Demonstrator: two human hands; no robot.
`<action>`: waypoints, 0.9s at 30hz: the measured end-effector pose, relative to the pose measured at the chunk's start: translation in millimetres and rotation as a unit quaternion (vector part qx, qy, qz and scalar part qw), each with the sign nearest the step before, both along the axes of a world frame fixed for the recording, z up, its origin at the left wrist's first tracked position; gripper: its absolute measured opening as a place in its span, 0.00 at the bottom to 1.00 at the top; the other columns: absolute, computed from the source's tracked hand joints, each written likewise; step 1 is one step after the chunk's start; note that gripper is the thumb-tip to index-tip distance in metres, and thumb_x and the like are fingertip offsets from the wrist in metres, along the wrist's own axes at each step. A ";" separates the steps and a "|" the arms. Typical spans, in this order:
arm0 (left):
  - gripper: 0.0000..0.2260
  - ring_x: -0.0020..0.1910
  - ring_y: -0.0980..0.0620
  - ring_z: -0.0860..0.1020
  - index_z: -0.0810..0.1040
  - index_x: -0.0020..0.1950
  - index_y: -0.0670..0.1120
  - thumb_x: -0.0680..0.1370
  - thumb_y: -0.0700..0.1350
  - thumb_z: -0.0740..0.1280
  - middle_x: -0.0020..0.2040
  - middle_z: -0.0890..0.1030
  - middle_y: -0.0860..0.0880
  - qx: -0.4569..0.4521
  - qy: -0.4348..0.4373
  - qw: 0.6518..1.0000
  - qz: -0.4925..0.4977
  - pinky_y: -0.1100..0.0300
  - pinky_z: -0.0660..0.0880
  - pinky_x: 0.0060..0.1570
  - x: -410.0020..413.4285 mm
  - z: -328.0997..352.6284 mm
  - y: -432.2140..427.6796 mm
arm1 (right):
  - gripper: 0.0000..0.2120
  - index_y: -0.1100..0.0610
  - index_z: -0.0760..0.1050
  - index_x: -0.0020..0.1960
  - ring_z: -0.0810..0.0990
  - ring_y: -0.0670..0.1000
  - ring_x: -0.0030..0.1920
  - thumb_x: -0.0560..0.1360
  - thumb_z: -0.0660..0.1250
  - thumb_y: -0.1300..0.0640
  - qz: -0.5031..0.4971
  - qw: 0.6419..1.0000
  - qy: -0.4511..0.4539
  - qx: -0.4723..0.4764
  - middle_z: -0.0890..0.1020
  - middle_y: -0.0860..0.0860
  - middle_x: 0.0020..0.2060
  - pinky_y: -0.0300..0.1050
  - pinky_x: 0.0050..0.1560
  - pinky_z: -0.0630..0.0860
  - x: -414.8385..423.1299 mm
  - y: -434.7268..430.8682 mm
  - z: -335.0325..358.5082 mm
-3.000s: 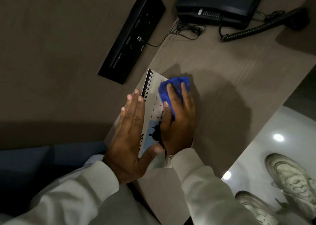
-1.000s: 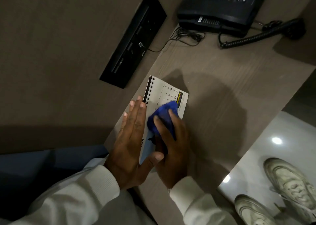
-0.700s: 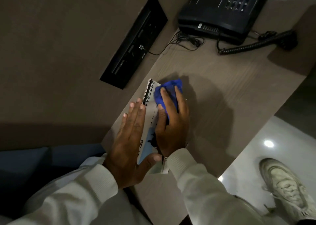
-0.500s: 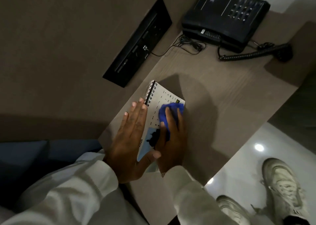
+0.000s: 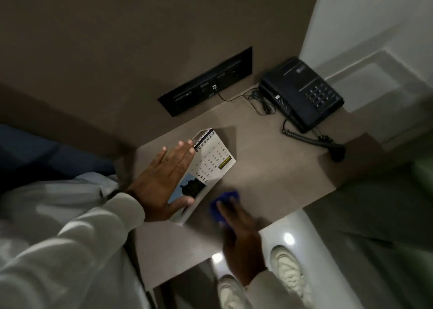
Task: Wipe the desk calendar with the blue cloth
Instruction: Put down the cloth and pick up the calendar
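Note:
The white spiral-bound desk calendar (image 5: 212, 165) stands on the brown desk (image 5: 269, 172), its date grid and a blue picture facing me. My left hand (image 5: 164, 179) lies flat against its left side with fingers spread, the thumb across the lower corner. The blue cloth (image 5: 222, 205) is off the calendar, on the desk just to its lower right. My right hand (image 5: 241, 233) is blurred and rests on the cloth, holding it.
A black telephone (image 5: 302, 93) with a coiled cord (image 5: 304, 137) sits at the desk's far right corner. A black socket panel (image 5: 206, 83) is set in the wall behind. Pale shoes (image 5: 288, 271) stand on the glossy floor beyond the desk's near edge.
My right hand has pulled the blue cloth off the calendar face, down and right onto the desk. The calendar's page is now uncovered. The view has drawn back and swung.

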State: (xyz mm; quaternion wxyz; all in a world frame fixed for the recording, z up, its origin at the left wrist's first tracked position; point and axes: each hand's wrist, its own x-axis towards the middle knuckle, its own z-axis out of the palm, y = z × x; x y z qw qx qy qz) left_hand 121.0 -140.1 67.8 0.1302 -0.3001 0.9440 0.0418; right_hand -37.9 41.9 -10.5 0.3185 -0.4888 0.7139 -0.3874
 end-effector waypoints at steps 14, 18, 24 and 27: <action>0.33 0.81 0.46 0.47 0.53 0.79 0.45 0.78 0.57 0.57 0.81 0.54 0.45 -0.048 0.294 0.821 0.486 0.49 0.45 0.78 2.3 -19.7 113.3 | 0.34 0.57 0.73 0.70 0.61 0.71 0.74 0.73 0.53 0.37 0.129 0.944 0.282 0.116 0.68 0.63 0.74 0.71 0.71 0.59 -144.4 -62.6 -11.1; 0.24 0.77 0.50 0.63 0.63 0.75 0.52 0.80 0.58 0.56 0.76 0.67 0.49 0.129 0.482 0.546 0.673 0.48 0.55 0.78 -7.5 -20.5 134.1 | 0.32 0.50 0.64 0.72 0.67 0.47 0.69 0.75 0.58 0.34 0.056 0.993 0.076 0.066 0.70 0.52 0.72 0.43 0.69 0.66 -111.4 -97.1 22.1; 0.28 0.69 0.65 0.70 0.73 0.66 0.65 0.71 0.71 0.50 0.67 0.76 0.66 0.322 0.611 0.346 0.635 0.52 0.57 0.75 -7.3 -23.8 123.6 | 0.22 0.56 0.70 0.69 0.78 0.42 0.58 0.82 0.55 0.44 0.092 0.976 -0.183 0.079 0.77 0.47 0.60 0.32 0.59 0.71 -64.3 -168.4 46.8; 0.19 0.52 0.79 0.76 0.78 0.50 0.75 0.71 0.73 0.50 0.52 0.80 0.76 0.333 0.633 0.354 0.603 0.59 0.59 0.67 -2.5 -30.6 106.7 | 0.27 0.54 0.68 0.68 0.76 0.52 0.63 0.77 0.57 0.37 0.083 0.970 -0.211 0.089 0.76 0.55 0.65 0.51 0.66 0.73 -47.9 -169.4 51.1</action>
